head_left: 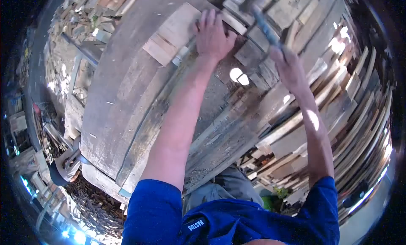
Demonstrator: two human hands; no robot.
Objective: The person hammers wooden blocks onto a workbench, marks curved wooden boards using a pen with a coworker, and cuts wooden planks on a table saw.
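My right hand (288, 69) is closed around the bluish handle of a hammer (266, 28). The tool is raised and smeared by motion, and its head is blurred near the top of the view. My left hand (212, 37) is palm down on a piece of wood, its fingers bent over it and the thumb to the right; what lies under the palm is hidden. Directly left of that hand is a pale wooden board (175, 29). A light-edged wooden strip (234, 23) runs just right of its fingers.
A large worn wooden work surface (114, 101) stretches beneath my arms. Long boards (338, 126) are stacked on the right. Wood scraps (78, 23) are heaped at the upper left. Short wooden blocks (292, 10) lie beyond the hammer. Another person's cap (63, 169) shows at the lower left.
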